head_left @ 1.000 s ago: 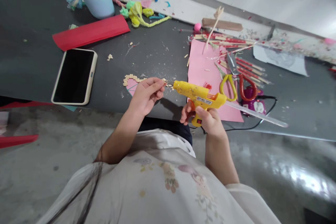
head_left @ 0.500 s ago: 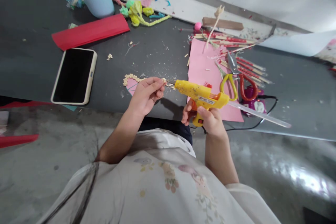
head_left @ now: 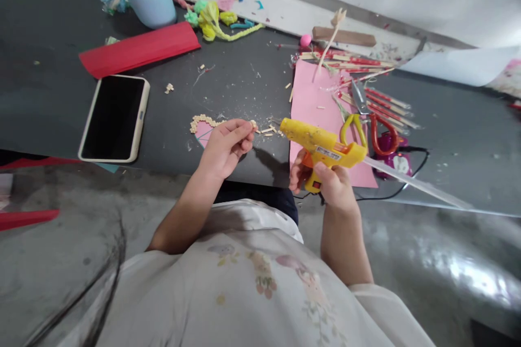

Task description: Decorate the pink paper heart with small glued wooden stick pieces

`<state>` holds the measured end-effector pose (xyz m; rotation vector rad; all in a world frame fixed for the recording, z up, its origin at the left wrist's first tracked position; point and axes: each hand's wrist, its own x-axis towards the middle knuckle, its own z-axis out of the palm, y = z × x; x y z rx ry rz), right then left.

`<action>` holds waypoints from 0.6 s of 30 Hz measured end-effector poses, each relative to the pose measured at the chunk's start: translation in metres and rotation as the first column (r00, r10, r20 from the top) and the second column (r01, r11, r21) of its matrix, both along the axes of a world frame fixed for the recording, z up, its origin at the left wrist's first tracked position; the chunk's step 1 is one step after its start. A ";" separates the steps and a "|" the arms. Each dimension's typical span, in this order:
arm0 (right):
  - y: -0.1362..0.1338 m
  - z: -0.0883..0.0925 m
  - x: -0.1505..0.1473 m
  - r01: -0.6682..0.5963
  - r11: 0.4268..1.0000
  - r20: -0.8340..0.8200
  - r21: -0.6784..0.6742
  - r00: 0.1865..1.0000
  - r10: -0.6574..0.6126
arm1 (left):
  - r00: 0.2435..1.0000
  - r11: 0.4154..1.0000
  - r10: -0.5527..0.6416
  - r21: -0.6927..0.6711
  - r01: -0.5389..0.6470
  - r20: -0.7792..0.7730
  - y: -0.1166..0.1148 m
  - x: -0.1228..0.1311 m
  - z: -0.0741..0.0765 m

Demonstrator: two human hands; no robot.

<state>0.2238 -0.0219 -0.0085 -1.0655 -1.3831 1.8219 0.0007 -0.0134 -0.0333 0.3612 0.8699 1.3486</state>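
My right hand (head_left: 331,181) grips a yellow hot glue gun (head_left: 321,143) by its handle; the nozzle points left, and a clear glue stick (head_left: 419,183) juts from its back. Thumb and fingers of my left hand (head_left: 230,146) are pinched on a small pale wooden piece (head_left: 254,124) at the fingertips. Under and beside that hand lies a pink paper shape (head_left: 203,131) edged with small pale wooden pieces (head_left: 199,120); the hand covers much of it. Several short cut stick pieces (head_left: 268,130) are scattered between the left fingertips and the nozzle.
A phone (head_left: 114,118) and a rolled red sheet (head_left: 140,49) lie to the left, near a white-and-blue mug (head_left: 148,0). At right are pink paper (head_left: 305,92), scissors (head_left: 382,135) with yellow and red handles, wrapped sticks (head_left: 386,103) and a black cord (head_left: 423,165).
My right hand has drawn the glue gun to the right, so its nozzle is farther from my left fingertips. My left hand has hardly moved and keeps its pinch.
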 end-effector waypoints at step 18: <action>0.076 0.016 0.057 -0.509 0.733 0.886 0.450 0.153 -0.438 | 0.999 0.999 0.024 0.039 -0.023 -0.029 0.001 0.001 -0.002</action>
